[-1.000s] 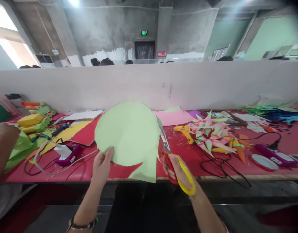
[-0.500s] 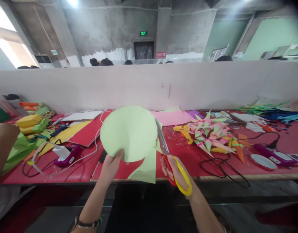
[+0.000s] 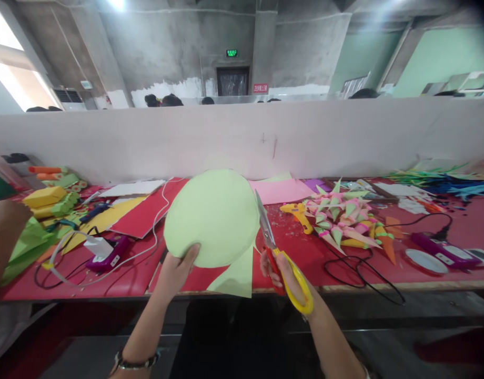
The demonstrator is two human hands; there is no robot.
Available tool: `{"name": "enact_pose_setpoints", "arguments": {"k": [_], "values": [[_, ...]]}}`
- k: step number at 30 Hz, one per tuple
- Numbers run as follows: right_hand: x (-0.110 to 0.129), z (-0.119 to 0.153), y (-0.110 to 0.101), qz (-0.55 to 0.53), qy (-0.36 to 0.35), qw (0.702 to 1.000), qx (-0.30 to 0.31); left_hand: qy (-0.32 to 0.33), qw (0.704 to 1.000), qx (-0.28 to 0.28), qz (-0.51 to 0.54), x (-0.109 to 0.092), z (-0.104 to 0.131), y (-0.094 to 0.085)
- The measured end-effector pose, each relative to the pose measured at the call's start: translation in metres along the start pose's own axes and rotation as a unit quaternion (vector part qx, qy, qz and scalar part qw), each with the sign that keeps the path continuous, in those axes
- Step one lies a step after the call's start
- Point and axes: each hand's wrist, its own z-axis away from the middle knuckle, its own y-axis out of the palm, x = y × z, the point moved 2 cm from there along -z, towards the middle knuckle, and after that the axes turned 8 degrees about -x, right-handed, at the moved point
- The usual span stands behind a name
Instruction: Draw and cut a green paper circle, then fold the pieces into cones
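Note:
A round sheet of pale green paper [image 3: 212, 218] is pinched at its lower left edge by my left hand [image 3: 179, 271], thumb on top. It is held up above the red tabletop. My right hand [image 3: 279, 271] grips a pair of scissors [image 3: 289, 279] with one red and one yellow handle loop. Their blades point up and away, along the right edge of the round sheet. Whether they touch the paper I cannot tell. Below, a pale green offcut [image 3: 236, 279] with a curved edge lies at the table's front edge.
Right of the scissors lie a yellow glue gun [image 3: 299, 215] and a heap of pink and green paper cones [image 3: 342, 216]. Purple power strips [image 3: 110, 255] with cables lie at both sides. Another person's arm [image 3: 5, 231] reaches in at far left. A white partition [image 3: 147, 139] stands behind.
The round sheet has turned and shifted slightly right in my left hand. My right hand with the scissors has moved very little, and the blades look closer together.

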Motion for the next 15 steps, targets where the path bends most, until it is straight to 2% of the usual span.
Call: {"name": "enact_pose_setpoints", "arguments": {"k": [9, 15], "values": [[-0.001, 0.002, -0.010, 0.078, -0.046, 0.995, -0.037, -0.046, 0.999, 0.004, 0.024, 0.016, -0.007, -0.007], [-0.002, 0.001, -0.009, 0.064, -0.014, 0.997, -0.048, -0.045, 0.999, -0.001, 0.006, 0.016, -0.007, -0.007]]}}
